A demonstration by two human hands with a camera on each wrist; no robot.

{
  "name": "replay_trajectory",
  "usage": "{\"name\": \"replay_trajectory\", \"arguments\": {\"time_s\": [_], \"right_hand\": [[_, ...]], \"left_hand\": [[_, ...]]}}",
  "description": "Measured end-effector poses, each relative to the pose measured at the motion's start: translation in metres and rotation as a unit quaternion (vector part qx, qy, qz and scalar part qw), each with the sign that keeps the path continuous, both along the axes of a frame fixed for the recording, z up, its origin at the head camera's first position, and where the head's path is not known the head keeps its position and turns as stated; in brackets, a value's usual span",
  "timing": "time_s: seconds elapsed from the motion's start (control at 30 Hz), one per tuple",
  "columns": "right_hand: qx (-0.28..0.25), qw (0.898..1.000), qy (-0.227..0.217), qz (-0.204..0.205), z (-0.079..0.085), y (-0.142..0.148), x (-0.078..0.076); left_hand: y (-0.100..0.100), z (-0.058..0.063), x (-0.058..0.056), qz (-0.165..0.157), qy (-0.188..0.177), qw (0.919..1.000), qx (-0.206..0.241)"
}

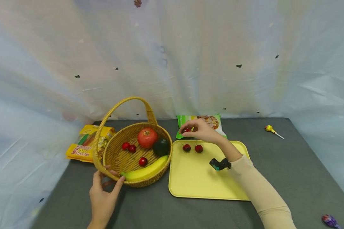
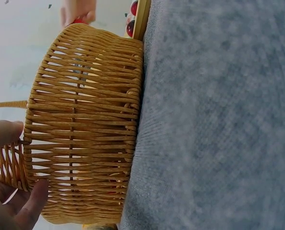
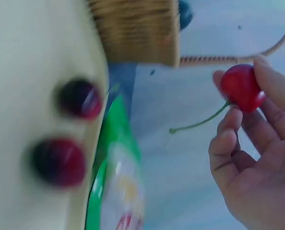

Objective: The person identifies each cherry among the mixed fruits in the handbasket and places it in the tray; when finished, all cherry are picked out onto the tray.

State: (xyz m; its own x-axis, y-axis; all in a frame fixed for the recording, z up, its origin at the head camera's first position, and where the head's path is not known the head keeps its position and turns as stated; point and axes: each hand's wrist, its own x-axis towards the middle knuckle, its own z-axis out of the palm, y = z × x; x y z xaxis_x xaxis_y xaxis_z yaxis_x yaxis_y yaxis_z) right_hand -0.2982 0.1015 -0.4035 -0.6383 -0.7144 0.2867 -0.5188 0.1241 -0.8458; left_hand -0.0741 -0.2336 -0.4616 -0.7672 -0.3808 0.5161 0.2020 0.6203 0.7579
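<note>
My left hand (image 1: 104, 194) grips the rim of a wicker basket (image 1: 141, 183) near the foot of its handle, thumb and fingers on either side in the left wrist view. Inside lie a red apple (image 1: 147, 137), a dark green avocado-like fruit (image 1: 161, 147), a banana (image 1: 147, 170) and three cherries, one near the banana (image 1: 143, 161). My right hand (image 1: 204, 131), raised above the far edge of a yellow tray (image 1: 200, 178), pinches a red cherry (image 3: 242, 87) by its body; its green stem hangs free. Two more cherries (image 1: 198, 148) sit on the tray.
A green and white snack bag (image 1: 215, 122) lies behind the tray, against the curtain-like backdrop. Left of the basket is a yellow snack bag (image 1: 84, 146). A yellow lollipop (image 1: 269, 128) lies at the far right, and a purple wrapped lollipop (image 1: 329, 220) at the near right.
</note>
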Motion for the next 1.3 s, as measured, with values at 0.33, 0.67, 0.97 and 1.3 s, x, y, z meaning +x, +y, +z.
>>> {"name": "replay_trajectory", "arguments": {"time_s": [0.33, 0.67, 0.97, 1.3], "right_hand": [[0.027, 0.997, -0.043, -0.055, -0.023, 0.065, 0.015], [0.096, 0.993, -0.037, -0.056, -0.049, 0.099, 0.021], [0.104, 0.992, -0.038, -0.064, -0.057, 0.098, 0.026], [0.126, 0.989, -0.008, -0.080, -0.063, 0.095, 0.024]], "left_hand": [[0.002, -0.001, -0.001, 0.003, -0.012, 0.9999, 0.004], [0.002, -0.002, -0.001, 0.002, -0.005, 1.0000, 0.001], [0.001, -0.001, 0.000, 0.006, -0.011, 0.9999, 0.003], [0.001, 0.000, -0.001, 0.001, -0.005, 1.0000, 0.005]]}}
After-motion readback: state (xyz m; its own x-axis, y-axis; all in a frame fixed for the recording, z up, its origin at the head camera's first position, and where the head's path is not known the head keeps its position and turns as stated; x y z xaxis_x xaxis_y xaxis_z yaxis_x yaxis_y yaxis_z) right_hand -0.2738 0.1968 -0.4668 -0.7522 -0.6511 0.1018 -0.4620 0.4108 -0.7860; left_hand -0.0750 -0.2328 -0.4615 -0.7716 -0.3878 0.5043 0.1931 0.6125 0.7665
